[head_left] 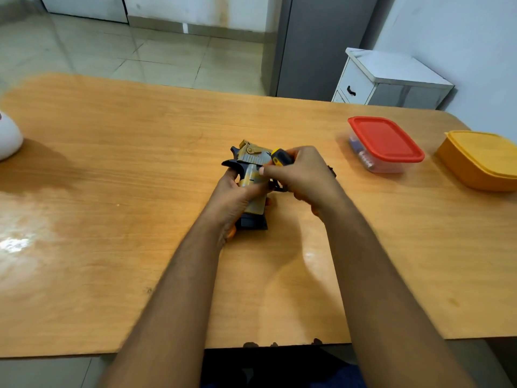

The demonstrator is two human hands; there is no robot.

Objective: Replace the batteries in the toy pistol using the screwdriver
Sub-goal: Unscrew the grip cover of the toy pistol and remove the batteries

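Over the wooden bench, my left hand grips the light, rigid gold-and-black plastic toy pistol by its handle; my right hand clasps the yellow-and-black screwdriver.

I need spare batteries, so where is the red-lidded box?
Head view: the box sits on the table's far right, left of the yellow tub.

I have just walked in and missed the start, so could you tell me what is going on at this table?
A person is working on a toy pistol, gripping it in the left hand. The right hand holds a yellow-and-black screwdriver against it. Two lidded containers, red-lidded and yellow, sit on the table.
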